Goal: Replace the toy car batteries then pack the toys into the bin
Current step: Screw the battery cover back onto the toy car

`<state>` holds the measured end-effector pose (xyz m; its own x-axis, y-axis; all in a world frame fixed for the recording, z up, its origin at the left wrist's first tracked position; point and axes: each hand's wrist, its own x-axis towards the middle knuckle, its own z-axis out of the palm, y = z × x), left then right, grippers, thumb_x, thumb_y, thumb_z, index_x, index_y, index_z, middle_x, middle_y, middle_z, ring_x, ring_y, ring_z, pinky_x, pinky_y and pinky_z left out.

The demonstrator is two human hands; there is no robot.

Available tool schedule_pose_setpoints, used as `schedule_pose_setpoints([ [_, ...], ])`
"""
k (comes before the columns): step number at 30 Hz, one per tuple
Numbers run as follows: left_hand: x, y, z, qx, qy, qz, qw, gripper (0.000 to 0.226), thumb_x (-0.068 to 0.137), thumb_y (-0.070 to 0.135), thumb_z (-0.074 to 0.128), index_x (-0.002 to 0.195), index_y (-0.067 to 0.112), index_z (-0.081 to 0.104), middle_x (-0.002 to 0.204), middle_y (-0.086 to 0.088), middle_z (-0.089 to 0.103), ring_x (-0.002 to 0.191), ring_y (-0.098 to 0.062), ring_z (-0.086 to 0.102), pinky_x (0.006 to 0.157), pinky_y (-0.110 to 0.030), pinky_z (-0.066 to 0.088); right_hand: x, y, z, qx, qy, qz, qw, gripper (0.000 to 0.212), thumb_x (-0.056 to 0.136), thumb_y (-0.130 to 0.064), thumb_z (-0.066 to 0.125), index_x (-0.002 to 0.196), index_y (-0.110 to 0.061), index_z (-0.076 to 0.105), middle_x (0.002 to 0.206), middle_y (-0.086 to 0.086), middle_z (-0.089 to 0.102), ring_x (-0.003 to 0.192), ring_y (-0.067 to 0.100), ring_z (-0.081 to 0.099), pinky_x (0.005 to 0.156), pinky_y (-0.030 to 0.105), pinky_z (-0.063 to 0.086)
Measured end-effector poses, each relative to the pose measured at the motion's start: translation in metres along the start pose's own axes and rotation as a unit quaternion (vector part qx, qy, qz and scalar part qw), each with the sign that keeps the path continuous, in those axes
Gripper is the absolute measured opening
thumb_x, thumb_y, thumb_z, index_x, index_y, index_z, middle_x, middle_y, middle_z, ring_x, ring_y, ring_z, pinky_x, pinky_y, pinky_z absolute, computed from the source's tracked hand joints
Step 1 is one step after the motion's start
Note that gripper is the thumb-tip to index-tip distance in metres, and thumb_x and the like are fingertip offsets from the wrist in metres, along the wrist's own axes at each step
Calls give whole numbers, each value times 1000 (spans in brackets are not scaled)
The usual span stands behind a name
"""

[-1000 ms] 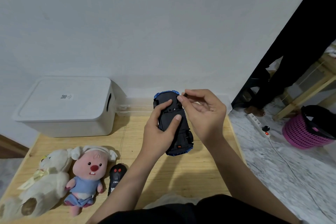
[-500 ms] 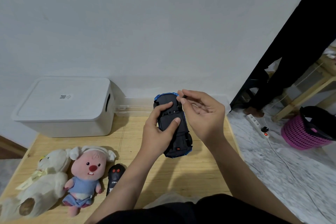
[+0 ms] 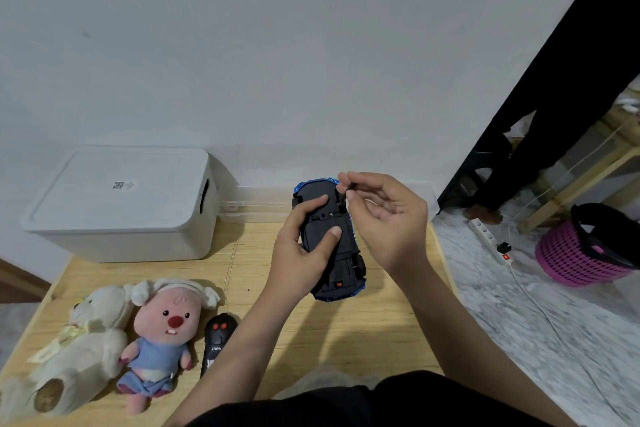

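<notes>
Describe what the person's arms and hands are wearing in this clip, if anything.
Nothing shows on them: the left hand and right hand are bare, with no gloves, rings or watch in view. Both forearms are uncovered, with no sleeves visible. Fingernails look short and unpainted. Dark black clothing fills the bottom edge.

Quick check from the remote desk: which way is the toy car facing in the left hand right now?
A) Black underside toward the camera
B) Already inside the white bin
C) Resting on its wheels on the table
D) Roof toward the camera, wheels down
A: the left hand grips the toy car above the table with its black underside and wheels toward the camera; the white bin has its lid on.
</notes>
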<state>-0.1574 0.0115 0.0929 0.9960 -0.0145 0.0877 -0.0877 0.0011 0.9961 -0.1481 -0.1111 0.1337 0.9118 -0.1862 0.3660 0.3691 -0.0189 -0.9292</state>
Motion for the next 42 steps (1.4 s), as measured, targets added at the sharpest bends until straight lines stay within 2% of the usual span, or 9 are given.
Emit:
schedule_pose_setpoints([
  [8,3,0,-3,13,-54,-57,997,64,88,-4,50,135,40,43,119,22,54,91,12,57,68,-8,49,10,2,-14,41,83,20,996,18,74,10,72,81,-4,62,73,0,71,73,17,68,70,24,54],
  [13,6,-10,-10,40,-95,-58,993,82,92,1,54,144,48,13,111,51,44,97,19,52,71,-11,50,7,14,-25,148,162,126,967,17,80,3,69,86,-6,57,79,13,64,70,22,68,71,34,58],
  [16,7,-18,-13,62,-82,-69,992,97,88,11,64,142,53,-4,115,25,56,101,5,57,74,-22,56,2,22,-26,181,168,189,950,10,82,2,67,83,-5,60,84,13,67,78,21,70,72,28,57],
  [20,10,-28,-12,-8,-10,-200,980,95,79,10,75,150,31,15,106,-8,67,92,-25,69,86,-44,55,-2,33,-26,251,182,280,908,11,84,1,64,82,-5,56,88,13,69,83,19,71,71,27,57],
  [23,11,-30,-11,-89,2,-257,962,45,83,5,68,125,7,54,98,-15,71,84,-27,70,74,-39,58,-3,38,-26,306,178,324,878,5,90,-1,57,94,-4,58,86,7,64,77,13,68,72,27,57],
  [25,11,-29,-10,-139,-4,-279,950,20,90,10,57,109,7,62,98,-14,70,80,-24,69,62,-30,56,-3,40,-25,318,158,344,869,11,94,-4,51,100,-5,60,87,6,61,78,13,65,73,30,56],
  [31,14,-36,-9,-203,24,-279,938,29,94,16,52,123,14,50,110,-12,65,88,-26,67,68,-36,57,-5,43,-22,254,98,380,884,15,96,-16,48,100,-15,63,79,-2,56,79,15,58,71,33,49],
  [37,13,-47,-13,-101,-9,-217,971,52,97,28,50,141,40,26,133,5,52,117,-18,55,96,-44,49,-7,44,-22,241,101,409,874,13,97,-16,48,98,-16,61,78,-2,55,76,14,56,66,31,47],
  [42,12,-64,-15,26,-81,-172,981,66,98,28,49,146,48,10,131,21,45,116,-3,50,98,-32,46,-11,47,-24,242,104,419,869,13,97,-15,48,102,-14,60,80,-1,55,78,15,56,67,32,48],
])
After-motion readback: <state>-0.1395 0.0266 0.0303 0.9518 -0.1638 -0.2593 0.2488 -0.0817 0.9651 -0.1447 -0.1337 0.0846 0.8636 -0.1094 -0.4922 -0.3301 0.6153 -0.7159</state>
